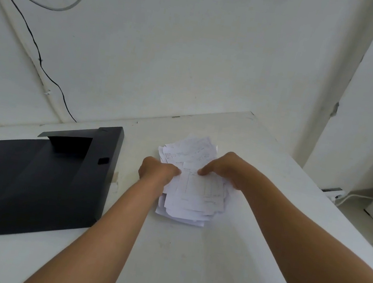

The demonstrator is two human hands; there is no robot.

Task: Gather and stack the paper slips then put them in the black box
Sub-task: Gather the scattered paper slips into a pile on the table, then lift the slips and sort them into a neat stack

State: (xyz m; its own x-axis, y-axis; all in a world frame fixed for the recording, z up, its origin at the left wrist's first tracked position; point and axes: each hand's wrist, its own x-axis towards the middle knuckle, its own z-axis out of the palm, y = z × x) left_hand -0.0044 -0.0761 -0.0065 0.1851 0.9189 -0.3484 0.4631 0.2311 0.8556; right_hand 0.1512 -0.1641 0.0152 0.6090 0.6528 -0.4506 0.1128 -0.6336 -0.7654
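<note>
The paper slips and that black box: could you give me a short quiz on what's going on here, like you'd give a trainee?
1. True or false: the paper slips already lie inside the black box.
2. Which hands grip the pile? A) left hand only B) right hand only C) both
3. Fill in: the box lies to the ___ of the pile on the white table.

Key:
1. False; the slips form a rough pile on the table, beside the box.
2. C; each hand pinches the top slips.
3. Left.
</note>
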